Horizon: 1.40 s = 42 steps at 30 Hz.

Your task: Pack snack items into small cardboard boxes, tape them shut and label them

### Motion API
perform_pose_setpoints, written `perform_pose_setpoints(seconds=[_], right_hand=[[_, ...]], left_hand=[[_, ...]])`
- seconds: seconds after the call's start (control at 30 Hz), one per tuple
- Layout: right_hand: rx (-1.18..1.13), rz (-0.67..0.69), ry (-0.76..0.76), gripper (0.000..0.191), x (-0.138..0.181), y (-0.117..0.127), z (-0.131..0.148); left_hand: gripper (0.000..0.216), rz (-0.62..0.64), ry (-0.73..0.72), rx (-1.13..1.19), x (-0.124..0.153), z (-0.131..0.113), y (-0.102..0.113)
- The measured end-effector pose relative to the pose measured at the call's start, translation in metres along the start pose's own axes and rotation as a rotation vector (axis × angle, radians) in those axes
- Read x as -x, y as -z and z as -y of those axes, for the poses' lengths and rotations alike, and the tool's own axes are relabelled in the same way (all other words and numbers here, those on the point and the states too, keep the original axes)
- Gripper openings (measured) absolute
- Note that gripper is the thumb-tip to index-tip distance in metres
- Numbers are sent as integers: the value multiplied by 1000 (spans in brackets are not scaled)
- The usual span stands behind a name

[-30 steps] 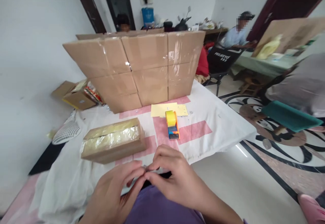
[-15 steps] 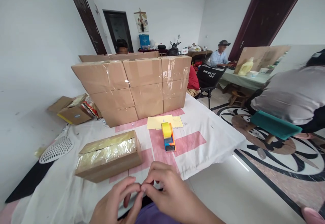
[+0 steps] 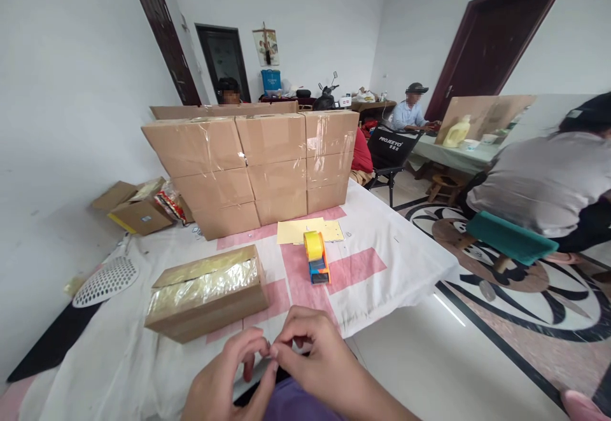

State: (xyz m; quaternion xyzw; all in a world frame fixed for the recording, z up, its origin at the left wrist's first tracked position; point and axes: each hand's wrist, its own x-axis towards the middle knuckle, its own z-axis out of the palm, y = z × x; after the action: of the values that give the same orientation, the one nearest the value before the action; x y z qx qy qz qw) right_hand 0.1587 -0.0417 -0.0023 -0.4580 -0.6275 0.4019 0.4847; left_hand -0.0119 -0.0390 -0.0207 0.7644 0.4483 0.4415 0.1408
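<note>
My left hand (image 3: 231, 370) and my right hand (image 3: 317, 354) meet fingertip to fingertip over the near edge of the table. Both are closed in a pinch, thumbs against curled fingers. Whatever they pinch, if anything, is too small to make out. Just beyond my left hand lies a closed cardboard box (image 3: 210, 306), its top covered with shiny clear tape. Ahead of my right hand stands an orange and blue tape dispenser (image 3: 319, 268) carrying a yellow roll of tape (image 3: 314, 246). Behind the dispenser is a flat piece of yellow card (image 3: 291, 233).
Stacked cardboard boxes (image 3: 279, 176) form a wall across the far side of the cloth-covered table (image 3: 401, 262). At left are an open carton (image 3: 143, 214) and a white perforated piece (image 3: 107, 281). People sit beyond; one in grey (image 3: 544, 179) is by a green stool (image 3: 513, 236).
My hands have shifted slightly to the right, fingertips still together. The view has turned a little; the box and tape dispenser stay put on the table.
</note>
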Motion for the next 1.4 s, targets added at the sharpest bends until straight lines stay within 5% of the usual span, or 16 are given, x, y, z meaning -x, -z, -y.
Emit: perform_pose_setpoints(seconds=[0.43, 0.77, 1.0, 1.4], right_hand=[[28, 40, 50, 13, -4, -4, 3], [122, 62, 300, 14, 2, -1, 9], [254, -14, 586, 16, -13, 4, 29], [498, -53, 752, 19, -10, -5, 36]], left_hand=[[21, 64, 116, 85, 1, -1, 13], [27, -7, 391, 398, -6, -13, 24], [31, -88, 287, 510, -22, -23, 36], [31, -170, 235, 497, -21, -24, 41]])
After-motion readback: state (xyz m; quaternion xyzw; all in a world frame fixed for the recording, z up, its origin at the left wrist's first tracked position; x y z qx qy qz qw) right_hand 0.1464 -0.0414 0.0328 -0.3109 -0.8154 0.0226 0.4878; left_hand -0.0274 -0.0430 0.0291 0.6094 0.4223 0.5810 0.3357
